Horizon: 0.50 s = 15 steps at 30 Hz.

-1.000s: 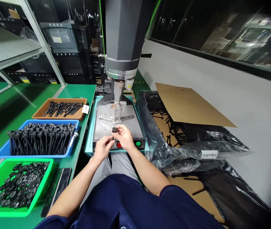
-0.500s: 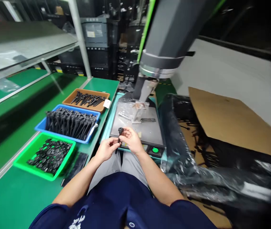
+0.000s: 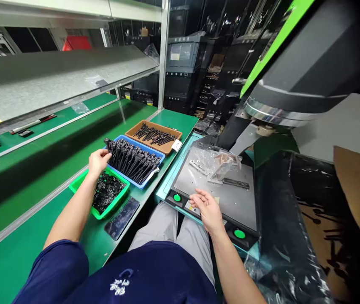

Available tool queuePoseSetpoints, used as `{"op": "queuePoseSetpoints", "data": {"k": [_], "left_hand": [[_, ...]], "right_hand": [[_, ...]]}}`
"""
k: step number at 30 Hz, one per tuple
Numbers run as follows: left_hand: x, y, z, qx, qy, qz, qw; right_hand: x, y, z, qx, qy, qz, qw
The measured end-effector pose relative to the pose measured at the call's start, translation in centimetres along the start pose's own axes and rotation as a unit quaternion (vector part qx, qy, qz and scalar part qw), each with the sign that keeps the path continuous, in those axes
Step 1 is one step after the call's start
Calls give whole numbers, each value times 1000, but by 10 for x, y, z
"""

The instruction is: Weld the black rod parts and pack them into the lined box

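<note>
My left hand (image 3: 99,162) is at the left end of the blue tray (image 3: 142,184), its fingers closed on a black part (image 3: 106,143) that stands upright beside the rows of similar long black parts (image 3: 132,158). Over the front edge of the grey machine plate (image 3: 186,175) hovers my right hand (image 3: 207,209), fingers apart and nothing in it. Just below my left hand sits the green tray (image 3: 124,192) of small black pieces. Behind the blue tray is a brown tray (image 3: 175,134) with loose black parts.
A phone (image 3: 122,218) lies on the green bench. Green buttons (image 3: 177,197) flank the machine's front. Clear plastic and a metal fixture (image 3: 224,171) sit on the plate under the machine head (image 3: 284,101). A plastic-lined box (image 3: 281,211) stands at right.
My left hand has moved left to the blue tray. My right hand has opened and no longer holds the black part. The view has turned left.
</note>
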State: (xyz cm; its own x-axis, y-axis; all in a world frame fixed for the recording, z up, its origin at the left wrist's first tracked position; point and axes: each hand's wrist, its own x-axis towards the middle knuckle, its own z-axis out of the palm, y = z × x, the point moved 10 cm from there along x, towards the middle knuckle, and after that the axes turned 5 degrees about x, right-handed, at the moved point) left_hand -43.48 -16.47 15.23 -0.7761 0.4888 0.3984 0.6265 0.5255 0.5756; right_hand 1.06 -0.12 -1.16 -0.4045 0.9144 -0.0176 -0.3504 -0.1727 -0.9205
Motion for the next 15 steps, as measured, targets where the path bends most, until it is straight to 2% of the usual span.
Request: {"op": "queuePoseSetpoints", "data": {"k": [5, 8, 12, 15], "left_hand": [[8, -10, 45, 157, -107, 15, 982], [8, -12, 65, 193, -145, 20, 970], [6, -8, 68, 223, -161, 21, 961], [0, -8, 53, 258, -162, 33, 952]], "right_hand": [[-4, 12, -13, 1, 22, 13, 1000], [-7, 17, -19, -12, 28, 23, 999], [-22, 19, -39, -83, 19, 57, 995], [-59, 17, -81, -155, 19, 101, 983]]}}
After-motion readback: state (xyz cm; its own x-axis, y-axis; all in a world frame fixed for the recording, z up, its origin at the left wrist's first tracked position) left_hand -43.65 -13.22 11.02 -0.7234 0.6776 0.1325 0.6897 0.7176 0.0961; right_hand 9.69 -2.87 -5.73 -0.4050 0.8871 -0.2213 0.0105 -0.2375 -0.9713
